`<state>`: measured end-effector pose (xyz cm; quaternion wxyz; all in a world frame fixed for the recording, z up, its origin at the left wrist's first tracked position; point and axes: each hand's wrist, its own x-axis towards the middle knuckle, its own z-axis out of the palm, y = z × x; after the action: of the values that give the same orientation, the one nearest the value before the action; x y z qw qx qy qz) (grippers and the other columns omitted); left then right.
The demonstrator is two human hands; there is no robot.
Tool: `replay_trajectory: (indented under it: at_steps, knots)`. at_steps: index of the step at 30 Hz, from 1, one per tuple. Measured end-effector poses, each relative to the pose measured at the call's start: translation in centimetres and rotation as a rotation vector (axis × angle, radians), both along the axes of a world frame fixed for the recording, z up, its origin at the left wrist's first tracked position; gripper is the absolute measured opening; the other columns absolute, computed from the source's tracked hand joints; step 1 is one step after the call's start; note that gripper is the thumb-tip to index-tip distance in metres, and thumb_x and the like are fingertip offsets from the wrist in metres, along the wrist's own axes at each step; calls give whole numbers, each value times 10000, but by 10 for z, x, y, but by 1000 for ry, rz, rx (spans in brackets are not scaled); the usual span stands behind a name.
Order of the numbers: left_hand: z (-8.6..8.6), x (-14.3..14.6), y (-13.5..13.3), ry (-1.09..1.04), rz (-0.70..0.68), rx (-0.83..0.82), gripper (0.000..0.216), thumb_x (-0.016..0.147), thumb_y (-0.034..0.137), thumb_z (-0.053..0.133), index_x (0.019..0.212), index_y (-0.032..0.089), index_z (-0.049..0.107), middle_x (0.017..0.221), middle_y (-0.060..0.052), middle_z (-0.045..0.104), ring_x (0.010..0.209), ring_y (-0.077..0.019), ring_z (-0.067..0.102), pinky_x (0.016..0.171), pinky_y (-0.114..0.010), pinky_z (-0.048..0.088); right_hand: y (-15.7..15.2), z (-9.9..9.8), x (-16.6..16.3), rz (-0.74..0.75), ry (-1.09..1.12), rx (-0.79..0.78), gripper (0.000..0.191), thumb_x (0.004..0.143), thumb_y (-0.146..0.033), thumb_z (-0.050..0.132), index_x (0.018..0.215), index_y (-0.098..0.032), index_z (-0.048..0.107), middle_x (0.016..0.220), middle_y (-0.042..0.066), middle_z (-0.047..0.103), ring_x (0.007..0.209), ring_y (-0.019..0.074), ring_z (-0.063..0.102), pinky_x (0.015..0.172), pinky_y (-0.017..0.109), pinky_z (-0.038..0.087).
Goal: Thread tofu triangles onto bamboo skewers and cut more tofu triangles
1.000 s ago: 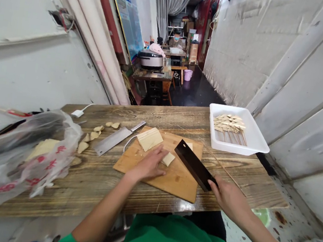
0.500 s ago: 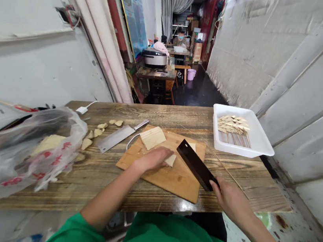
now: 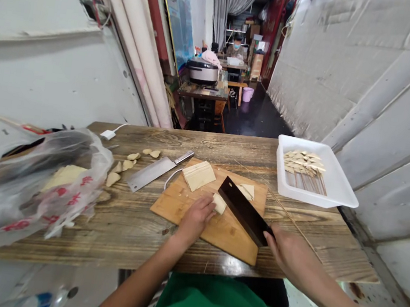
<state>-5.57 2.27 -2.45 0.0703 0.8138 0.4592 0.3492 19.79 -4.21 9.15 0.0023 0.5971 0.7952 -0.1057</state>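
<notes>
My right hand point(image 3: 288, 252) grips the handle of a dark cleaver point(image 3: 243, 211), its blade slanted over the wooden cutting board point(image 3: 190, 209) right beside a small pale tofu piece point(image 3: 219, 203). My left hand point(image 3: 196, 218) rests on the board with curled fingers pressing that piece. A stack of pale tofu sheets point(image 3: 198, 175) lies at the board's far end, and cut triangles point(image 3: 247, 191) lie beyond the blade.
A second steel cleaver point(image 3: 153, 171) lies left of the board by several cut scraps point(image 3: 121, 170). A plastic bag point(image 3: 30, 186) holds more tofu at left. A white tray point(image 3: 340, 186) with skewered pieces sits right. Loose bamboo skewers point(image 3: 284, 209) lie by the board.
The cleaver has come closer to the tofu piece and my left hand has drawn back toward me, fingers curled on the piece. The camera view shifted slightly.
</notes>
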Motion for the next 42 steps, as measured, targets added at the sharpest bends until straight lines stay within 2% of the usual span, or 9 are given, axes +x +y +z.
replay_trajectory:
  at_steps: [3, 10, 18, 22, 30, 35, 42]
  knots:
    - [-6, 0, 1, -25, 6, 61, 224, 855, 244, 485, 999, 162, 636, 1046, -115, 621, 993, -217, 565, 857, -388, 484, -1, 6, -10, 24, -34, -54, 229, 931, -232, 284, 871, -149, 489, 652, 65, 666, 587, 209, 645, 492, 266, 301]
    - [1, 4, -1, -19, 19, 86, 225, 874, 247, 449, 945, 166, 646, 980, -97, 622, 916, -201, 559, 776, -369, 502, 1, 18, -29, -9, -78, -129, 207, 919, -175, 282, 980, -115, 471, 646, 77, 665, 573, 212, 640, 474, 264, 276]
    - [-3, -5, 8, -12, -97, 85, 237, 886, 251, 421, 949, 159, 630, 966, -90, 622, 929, -192, 550, 807, -360, 481, 3, 20, -29, -39, -28, -151, 260, 923, -204, 254, 1070, -103, 444, 720, 93, 676, 647, 224, 648, 524, 276, 339]
    - [1, 0, 4, -7, -67, 52, 262, 902, 238, 377, 940, 162, 625, 967, -81, 614, 917, -182, 539, 805, -352, 471, 2, 19, -29, -18, -38, -119, 267, 923, -215, 253, 1062, -110, 455, 731, 96, 677, 656, 222, 646, 533, 279, 345]
    - [-1, 11, -9, 15, -1, -11, 293, 911, 215, 332, 989, 157, 609, 999, -90, 596, 949, -193, 510, 821, -357, 454, -1, 27, -37, -31, -76, -188, 268, 922, -202, 234, 1038, -116, 461, 716, 97, 685, 635, 210, 645, 525, 272, 321]
    - [-1, 14, -11, 20, -2, -9, 299, 914, 221, 324, 984, 159, 608, 990, -87, 591, 942, -190, 505, 819, -351, 452, -2, 23, -35, -28, -55, -163, 247, 928, -208, 242, 1013, -122, 457, 682, 89, 677, 602, 192, 636, 512, 263, 304]
    - [-3, 14, -10, 28, -2, -13, 304, 916, 214, 315, 994, 146, 600, 985, -91, 582, 935, -191, 493, 811, -342, 449, 1, 26, -41, -58, -115, -210, 224, 923, -199, 264, 995, -126, 463, 696, 87, 677, 624, 210, 646, 514, 267, 310]
